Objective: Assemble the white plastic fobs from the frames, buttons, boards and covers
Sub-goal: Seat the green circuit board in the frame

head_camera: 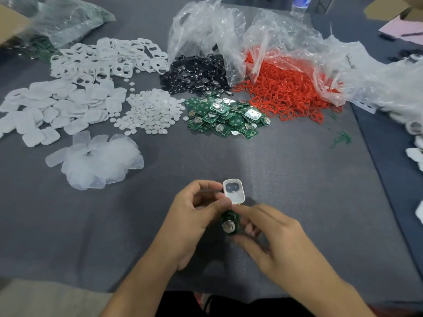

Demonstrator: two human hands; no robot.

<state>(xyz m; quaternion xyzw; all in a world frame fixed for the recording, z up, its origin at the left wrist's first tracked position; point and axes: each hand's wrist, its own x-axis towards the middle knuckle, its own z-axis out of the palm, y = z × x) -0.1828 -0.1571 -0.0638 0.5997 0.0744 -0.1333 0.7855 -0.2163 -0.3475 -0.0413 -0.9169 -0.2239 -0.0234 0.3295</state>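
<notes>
Across the far half of the grey counter lay the stock: a frame heap, a cover heap, round white buttons, a board heap, black pieces and red rings spilling from clear bags. All of it sat well apart from my working spot. Near the front edge, my left hand pinched a white frame by its near end. Its hollow side faced up and its long axis ran away from me. Just below it, my right hand kept a closed grip on a green board, with the round metal cell upward. I could not tell whether the board touched the frame. Both forearms came in from below, palms turned inward.
</notes>
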